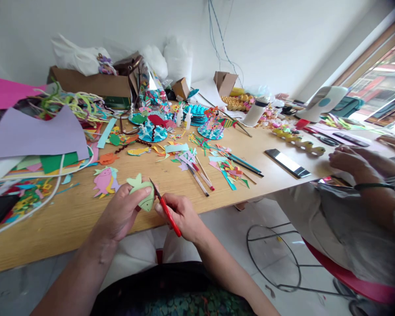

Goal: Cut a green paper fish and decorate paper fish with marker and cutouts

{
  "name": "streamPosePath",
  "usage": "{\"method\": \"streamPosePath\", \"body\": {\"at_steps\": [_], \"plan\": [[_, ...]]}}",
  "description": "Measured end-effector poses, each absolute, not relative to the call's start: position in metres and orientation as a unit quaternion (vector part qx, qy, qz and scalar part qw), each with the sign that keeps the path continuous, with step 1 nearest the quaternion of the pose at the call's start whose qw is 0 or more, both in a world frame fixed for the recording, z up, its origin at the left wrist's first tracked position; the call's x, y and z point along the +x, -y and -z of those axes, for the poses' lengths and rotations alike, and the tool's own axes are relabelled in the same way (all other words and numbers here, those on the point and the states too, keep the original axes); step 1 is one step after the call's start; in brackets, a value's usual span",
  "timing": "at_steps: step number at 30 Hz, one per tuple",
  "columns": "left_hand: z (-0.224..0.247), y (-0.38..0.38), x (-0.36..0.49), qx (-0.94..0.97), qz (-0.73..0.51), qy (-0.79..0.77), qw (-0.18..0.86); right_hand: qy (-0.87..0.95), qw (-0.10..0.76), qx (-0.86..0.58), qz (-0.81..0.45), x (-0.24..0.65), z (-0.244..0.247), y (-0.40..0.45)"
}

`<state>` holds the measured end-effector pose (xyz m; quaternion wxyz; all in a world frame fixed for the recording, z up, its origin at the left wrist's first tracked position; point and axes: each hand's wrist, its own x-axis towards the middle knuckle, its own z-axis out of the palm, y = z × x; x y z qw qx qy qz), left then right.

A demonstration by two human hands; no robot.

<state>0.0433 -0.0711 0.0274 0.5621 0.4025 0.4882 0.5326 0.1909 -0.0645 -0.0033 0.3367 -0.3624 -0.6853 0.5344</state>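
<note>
Between the thumb and fingers of my left hand (pixel 123 210) is a light green paper fish (pixel 146 199) with drawn lines and an eye. My right hand (pixel 181 215) is closed on red-handled scissors (pixel 167 210), whose dark blades point up and left beside the fish's right edge. Pink and purple paper fish (pixel 104 181) lie on the table just beyond my left hand. An orange paper piece (pixel 108 158) and a yellow fish (pixel 138 151) are a little farther back.
Pens (pixel 200 179), paper scraps (pixel 232 169) and a phone (pixel 288 163) lie on the table (pixel 171 175). Blue decorated bases (pixel 153 133) stand behind. Purple paper (pixel 36 136) and a white cable (pixel 57 182) are at left. Another person's hands (pixel 352 164) rest at right, near a stool (pixel 273 259).
</note>
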Motion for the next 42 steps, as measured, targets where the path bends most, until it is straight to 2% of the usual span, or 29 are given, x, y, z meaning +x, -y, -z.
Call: {"method": "streamPosePath", "body": {"at_steps": [7,13,25,30,33,37,42], "plan": [[-0.025,0.072,0.041,0.411,-0.530,-0.478,0.567,0.661,0.304,-0.326,-0.604,0.194,0.002,0.063],[-0.027,0.072,0.041,0.418,-0.521,-0.486,0.563,0.693,0.319,-0.327,-0.557,0.196,0.002,0.062],[-0.024,0.072,0.035,0.436,-0.495,-0.480,0.578,0.688,0.310,-0.353,-0.553,0.197,0.003,0.062],[-0.025,0.071,0.032,0.454,-0.484,-0.480,0.574,0.648,0.303,-0.323,-0.620,0.198,0.003,0.063],[-0.026,0.071,0.032,0.455,-0.477,-0.503,0.559,0.603,0.346,-0.312,-0.648,0.197,0.000,0.062],[-0.023,0.070,0.030,0.480,-0.465,-0.522,0.529,0.559,0.427,-0.343,-0.623,0.192,-0.010,0.055],[-0.018,0.066,0.024,0.518,-0.441,-0.548,0.487,0.568,0.440,-0.314,-0.621,0.185,-0.025,0.044]]}}
